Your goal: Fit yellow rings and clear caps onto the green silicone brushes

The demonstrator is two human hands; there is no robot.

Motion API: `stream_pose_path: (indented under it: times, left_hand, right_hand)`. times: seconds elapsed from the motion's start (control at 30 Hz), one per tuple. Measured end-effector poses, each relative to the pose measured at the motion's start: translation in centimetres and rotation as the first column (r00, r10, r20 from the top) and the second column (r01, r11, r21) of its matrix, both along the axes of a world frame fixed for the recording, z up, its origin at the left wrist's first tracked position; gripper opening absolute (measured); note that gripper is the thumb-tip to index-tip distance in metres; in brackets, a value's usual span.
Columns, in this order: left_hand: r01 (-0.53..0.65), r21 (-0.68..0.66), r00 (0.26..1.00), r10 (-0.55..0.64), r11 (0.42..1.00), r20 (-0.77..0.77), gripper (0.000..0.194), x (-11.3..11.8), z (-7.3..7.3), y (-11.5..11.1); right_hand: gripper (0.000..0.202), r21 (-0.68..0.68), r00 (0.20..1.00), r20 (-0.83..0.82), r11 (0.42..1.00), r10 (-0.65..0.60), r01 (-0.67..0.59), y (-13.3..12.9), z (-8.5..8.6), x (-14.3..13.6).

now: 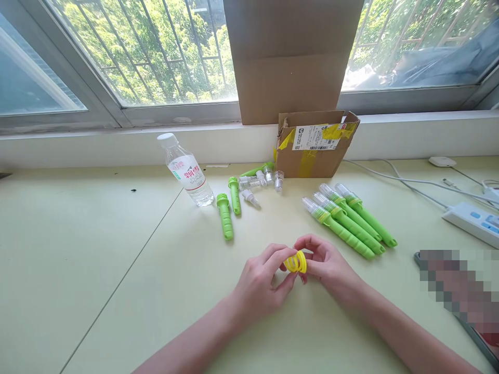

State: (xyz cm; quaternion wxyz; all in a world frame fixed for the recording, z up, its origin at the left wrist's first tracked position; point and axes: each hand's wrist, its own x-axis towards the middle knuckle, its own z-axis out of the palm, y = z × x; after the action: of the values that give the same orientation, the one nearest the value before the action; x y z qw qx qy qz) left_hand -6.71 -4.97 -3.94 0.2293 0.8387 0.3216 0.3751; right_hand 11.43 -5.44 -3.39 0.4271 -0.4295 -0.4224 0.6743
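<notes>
Between my two hands is a small bunch of yellow rings (296, 262). The fingertips of my left hand (268, 272) pinch the rings from the left, and those of my right hand (322, 262) grip them from the right; some fingers are hidden behind. Beyond my right hand lie several green handles with clear ribbed tips and yellow bands (343, 221), side by side. Farther left, a green handle without a tip (225, 217) and another green handle (234, 196) lie near loose clear plastic tips (251, 198).
A water bottle (187, 171) stands at the left, near the window. An opened cardboard box (317, 163) sits against the wall. At the right are a power strip (473, 221) with cables, a white device (442, 161) and a blurred-out phone-like object (460, 301).
</notes>
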Motion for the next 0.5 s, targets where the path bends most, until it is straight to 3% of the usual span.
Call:
stream_pose_path:
  times: [0.27,0.5]
  left_hand:
    - [0.004,0.053,0.999,-0.006,0.999,0.045,0.038,-0.05,0.19,-0.01]
    - [-0.055,0.092,0.997,0.050,0.994,0.062,0.037,0.06,0.04,-0.19]
  right_hand:
    - [0.019,-0.026,0.999,0.001,0.999,-0.037,0.037,-0.07,0.35,0.08]
    - [0.022,-0.031,0.999,-0.038,0.999,-0.036,0.035,-0.09,0.45,-0.01]
